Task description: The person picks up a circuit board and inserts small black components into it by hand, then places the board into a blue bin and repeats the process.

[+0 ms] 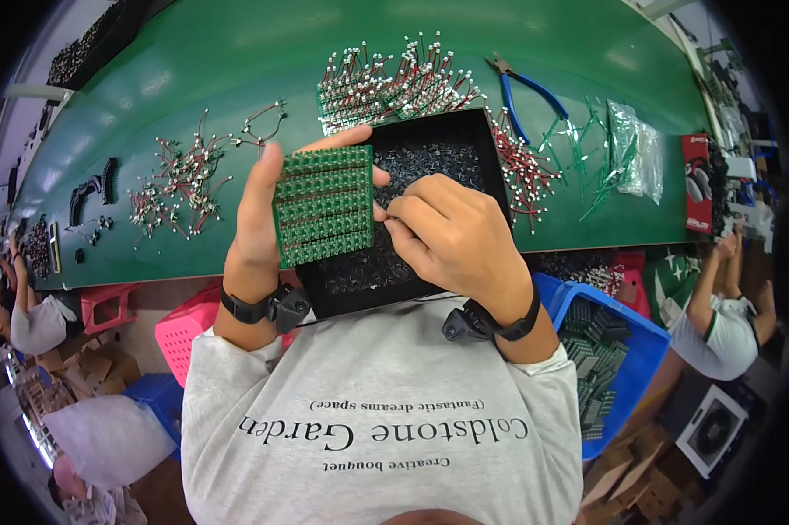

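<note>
My left hand point(255, 214) is closed around a green circuit board panel point(324, 206), which it holds up and tilted. Rows of small components cover the panel's visible face. At its right edge, the thumb and fingers of my right hand point(460, 232) are pinched together. Whatever sits between those fingertips is too small or hidden to make out. Both hands are over a shallow black box point(493, 157), its floor strewn with many small black parts point(442, 164). The panel hides part of the box.
Behind the box lie green panels with red wires point(350, 94). Blue-handled pliers point(534, 89), red wire leads point(518, 171), green strips point(578, 144) and a clear plastic bag point(637, 153) are right. Wired pieces point(184, 184) lie left. A blue crate point(644, 350) holds boards. Other people work at both sides.
</note>
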The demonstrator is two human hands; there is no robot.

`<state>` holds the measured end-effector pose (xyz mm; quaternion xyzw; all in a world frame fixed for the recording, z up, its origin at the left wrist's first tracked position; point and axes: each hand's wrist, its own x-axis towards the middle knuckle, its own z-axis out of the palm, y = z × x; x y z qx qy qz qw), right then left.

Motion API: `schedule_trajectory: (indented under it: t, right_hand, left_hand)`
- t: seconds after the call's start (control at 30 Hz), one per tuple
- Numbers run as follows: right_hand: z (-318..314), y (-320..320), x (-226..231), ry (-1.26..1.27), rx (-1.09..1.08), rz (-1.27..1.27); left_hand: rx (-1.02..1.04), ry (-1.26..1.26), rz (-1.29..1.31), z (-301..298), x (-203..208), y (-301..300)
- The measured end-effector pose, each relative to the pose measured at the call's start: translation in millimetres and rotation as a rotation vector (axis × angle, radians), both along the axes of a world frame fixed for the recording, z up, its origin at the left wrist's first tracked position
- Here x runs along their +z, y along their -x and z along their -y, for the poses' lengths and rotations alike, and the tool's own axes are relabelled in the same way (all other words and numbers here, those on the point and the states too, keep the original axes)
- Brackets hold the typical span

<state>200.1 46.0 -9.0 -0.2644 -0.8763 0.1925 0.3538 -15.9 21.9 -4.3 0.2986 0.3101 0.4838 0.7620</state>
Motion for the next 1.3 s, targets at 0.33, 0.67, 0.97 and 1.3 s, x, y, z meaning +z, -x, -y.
schedule_trajectory:
  t: [0.33, 0.67, 0.97, 1.3]
  right_hand:
    - [4.7, -9.0, 2.2, 0.025, -0.067, -0.029]
    - [9.2, -5.2, 0.1, 0.019, -0.086, -0.051]
    - [10.6, -2.3, 7.8, 0.023, -0.124, -0.072]
    - [12.9, -6.2, 5.2, 0.119, -0.068, -0.132]
  left_hand:
    - [0.203, -0.368, -0.508, 3.0, 7.7, 8.6]
    - [0.158, -0.115, 0.146, 14.5, 10.4, -3.1]
    - [0.168, -0.199, -0.047, 32.2, 19.9, -15.0]
    - [0.168, -0.188, -0.157, 26.8, 24.2, -23.5]
